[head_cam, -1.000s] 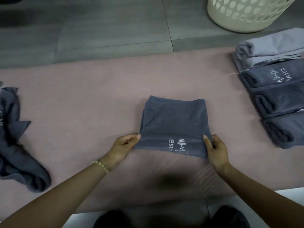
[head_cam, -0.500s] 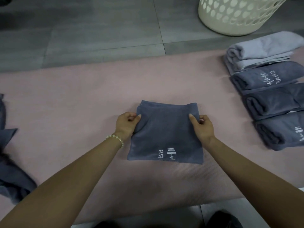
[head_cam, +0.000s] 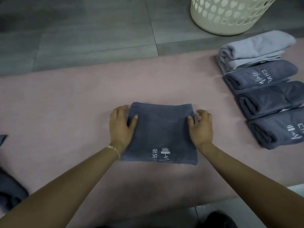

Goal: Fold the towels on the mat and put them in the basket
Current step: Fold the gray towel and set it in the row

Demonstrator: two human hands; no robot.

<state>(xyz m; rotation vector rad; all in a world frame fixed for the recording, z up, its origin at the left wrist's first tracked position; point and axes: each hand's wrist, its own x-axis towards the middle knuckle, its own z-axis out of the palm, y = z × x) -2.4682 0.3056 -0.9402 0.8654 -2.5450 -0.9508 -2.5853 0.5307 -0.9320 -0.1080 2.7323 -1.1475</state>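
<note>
A dark grey folded towel (head_cam: 161,132) with white embroidery near its front edge lies flat in the middle of the pink mat (head_cam: 65,104). My left hand (head_cam: 120,127) holds its left side, thumb on top and fingers along the edge up to the far corner. At the right side my right hand (head_cam: 200,127) pinches the towel, thumb on the cloth and fingers curled beside the edge. The cream basket (head_cam: 230,15) with heart-shaped holes stands on the floor beyond the mat, at the far right.
A row of folded towels lies on the mat's right part: a light grey one (head_cam: 255,48) farthest, then three dark ones (head_cam: 261,74), (head_cam: 271,99), (head_cam: 279,129). A crumpled dark towel (head_cam: 9,191) lies at the left edge. Grey floor tiles (head_cam: 82,30) run beyond the mat.
Both hands have slid from the towel's near corners up along its sides towards the far edge. The towel lies flatter on the mat.
</note>
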